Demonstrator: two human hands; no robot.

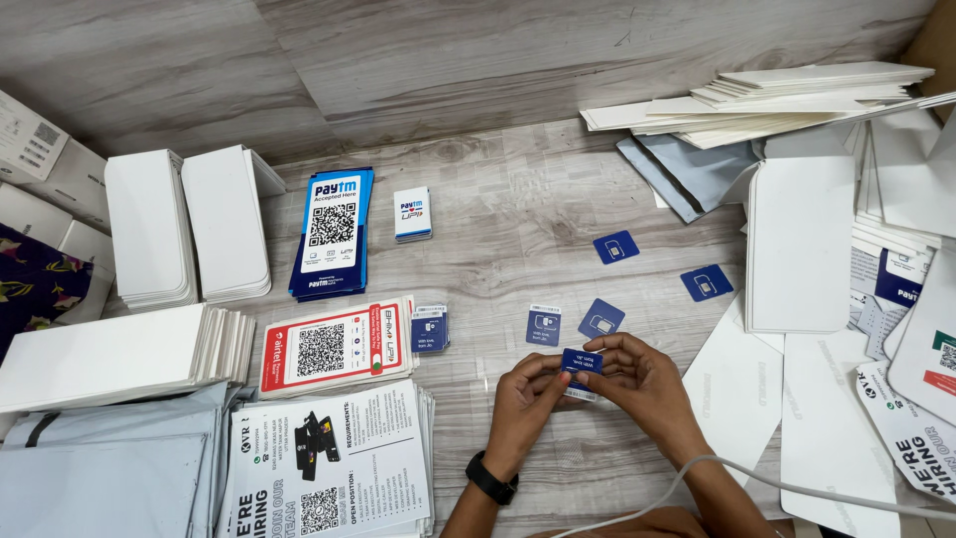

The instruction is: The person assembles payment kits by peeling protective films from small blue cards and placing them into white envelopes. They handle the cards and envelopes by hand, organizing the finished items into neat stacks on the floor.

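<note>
Your left hand (pixel 525 397) and right hand (pixel 637 384) meet, both pinching small dark-blue rectangular card (pixel 582 362) between fingertips. Card held just above grey wood-grain desk (pixel 518 229), long axis left-right, below two loose blue square cards (pixel 601 319). Both hands equally near.

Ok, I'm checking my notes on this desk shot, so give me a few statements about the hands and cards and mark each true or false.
1. Both hands hold one small blue card. True: the left hand and the right hand pinch it from either side.
2. The black wristband is on the right wrist. False: it is on the left wrist.
3. Loose small blue cards lie on the wooden table beyond the hands. True.
4. The stack of blue sheets lies right of the hands. False: it lies to their left, further back.
5. The white envelopes are at the left edge. False: at the right.
</note>
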